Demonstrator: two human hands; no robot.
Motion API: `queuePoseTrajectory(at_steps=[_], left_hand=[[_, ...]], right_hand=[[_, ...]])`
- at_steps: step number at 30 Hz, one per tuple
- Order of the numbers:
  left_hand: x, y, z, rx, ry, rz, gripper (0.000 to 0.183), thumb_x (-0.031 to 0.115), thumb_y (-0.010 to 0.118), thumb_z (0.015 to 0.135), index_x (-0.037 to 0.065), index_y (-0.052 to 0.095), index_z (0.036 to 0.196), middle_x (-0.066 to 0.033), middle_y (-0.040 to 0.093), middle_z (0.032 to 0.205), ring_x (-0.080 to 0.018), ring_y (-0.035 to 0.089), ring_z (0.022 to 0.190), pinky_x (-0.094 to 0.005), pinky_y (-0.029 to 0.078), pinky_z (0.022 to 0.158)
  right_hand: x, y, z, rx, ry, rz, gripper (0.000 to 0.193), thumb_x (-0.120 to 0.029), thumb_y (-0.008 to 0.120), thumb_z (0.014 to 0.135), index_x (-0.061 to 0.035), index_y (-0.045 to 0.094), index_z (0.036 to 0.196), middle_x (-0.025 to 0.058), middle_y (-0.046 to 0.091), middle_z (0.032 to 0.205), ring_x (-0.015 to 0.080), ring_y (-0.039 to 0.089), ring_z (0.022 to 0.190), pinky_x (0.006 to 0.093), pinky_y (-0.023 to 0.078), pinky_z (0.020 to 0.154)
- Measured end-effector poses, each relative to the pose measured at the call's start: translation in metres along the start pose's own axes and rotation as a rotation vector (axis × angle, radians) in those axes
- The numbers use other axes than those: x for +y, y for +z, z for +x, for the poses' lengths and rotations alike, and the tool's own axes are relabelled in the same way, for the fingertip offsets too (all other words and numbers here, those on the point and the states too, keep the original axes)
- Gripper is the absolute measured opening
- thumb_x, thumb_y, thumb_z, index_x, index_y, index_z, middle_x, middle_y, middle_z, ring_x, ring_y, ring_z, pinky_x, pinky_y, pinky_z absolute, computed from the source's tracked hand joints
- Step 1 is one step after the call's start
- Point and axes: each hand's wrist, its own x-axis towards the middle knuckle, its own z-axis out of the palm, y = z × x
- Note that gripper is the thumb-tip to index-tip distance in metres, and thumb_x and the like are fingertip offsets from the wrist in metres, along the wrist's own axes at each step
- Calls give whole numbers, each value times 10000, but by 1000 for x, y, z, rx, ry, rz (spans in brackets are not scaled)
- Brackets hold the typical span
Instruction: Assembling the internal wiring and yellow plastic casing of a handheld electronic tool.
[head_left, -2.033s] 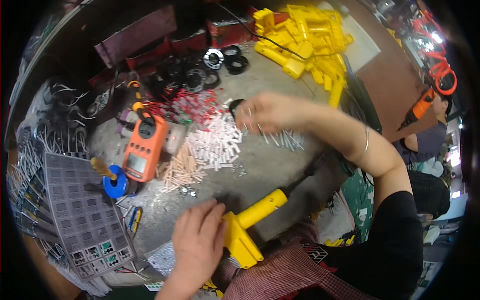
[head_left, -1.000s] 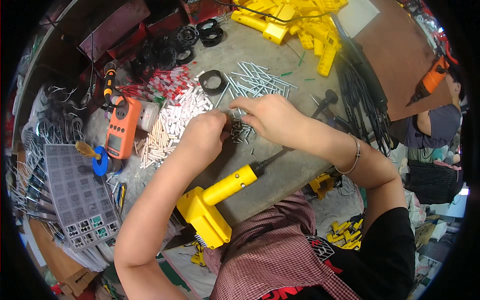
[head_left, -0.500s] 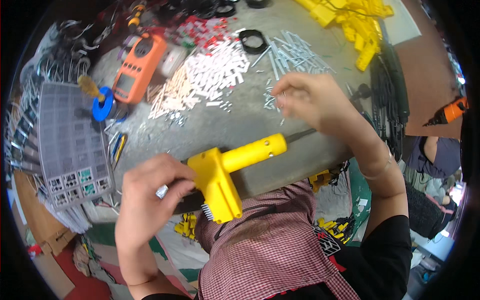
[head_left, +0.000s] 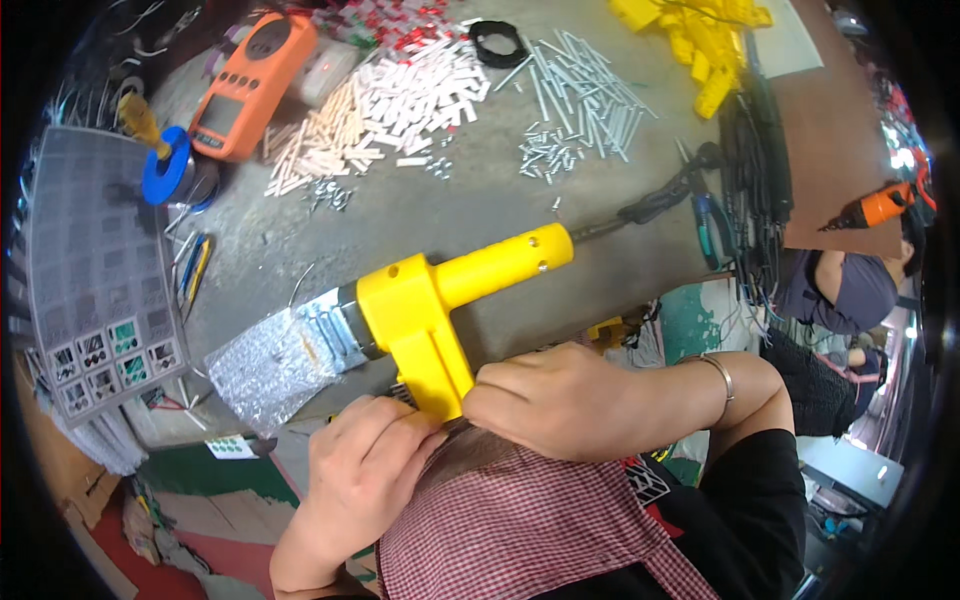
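Fingers (head_left: 492,388) curled, left hand (head_left: 362,468) and right hand (head_left: 560,402) crowd the lower end of the yellow tool (head_left: 412,310), its body at twelve o'clock; whether they're pinching it, can't tell! Bubble wrap (head_left: 270,368) meets its black collar (head_left: 361,320) between nine and ten, loose screws (head_left: 547,153) at one, pliers (head_left: 712,233) at two, orange multimeter (head_left: 252,90) at eleven.

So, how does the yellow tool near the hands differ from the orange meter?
The tool is yellow; the meter is orange.
The tool has a round handle and cable; the meter has a dial and screen.
The left hand and right hand are at the tool's near end; the meter lies away from them.
Both things have bright casings.
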Motion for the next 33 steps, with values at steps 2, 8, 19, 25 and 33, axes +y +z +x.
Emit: queuePoseTrajectory(at_steps=[2,8,19,25,33], left_hand=[[-1,4,-2,1,11,12,225,37,772,663,34,636,842,-75,568,767,-251,588,654,-345,472,542],[-3,8,-5,1,15,70,239,55,778,669,49,638,863,-65,546,774,-240,575,672,-333,455,519],[3,-2,-4,168,-78,91,294,0,783,629,30,619,870,-102,607,802,-294,592,708,-373,463,610],[-4,-6,-5,184,-32,108,260,-69,698,645,26,619,873,-115,614,810,-303,599,715,-384,457,623],[0,-17,21,208,96,218,237,-55,690,784,36,661,1001,-134,634,806,-292,612,675,-364,490,594]], right_hand=[[0,2,2,4,2,-27,145,-98,605,780,-40,525,886,76,550,775,235,632,682,332,524,562],[6,-12,12,98,9,27,126,-104,639,775,-64,588,883,59,562,819,224,612,727,333,508,600],[52,-33,99,2,-101,-188,110,-81,607,752,-25,608,846,111,557,841,308,604,837,390,518,718],[45,-39,95,-134,-145,-286,135,-124,583,748,-15,625,818,102,594,915,263,575,938,347,512,772],[54,-31,69,28,-75,-345,246,-155,564,786,-4,633,968,85,556,966,249,543,962,351,505,764]])
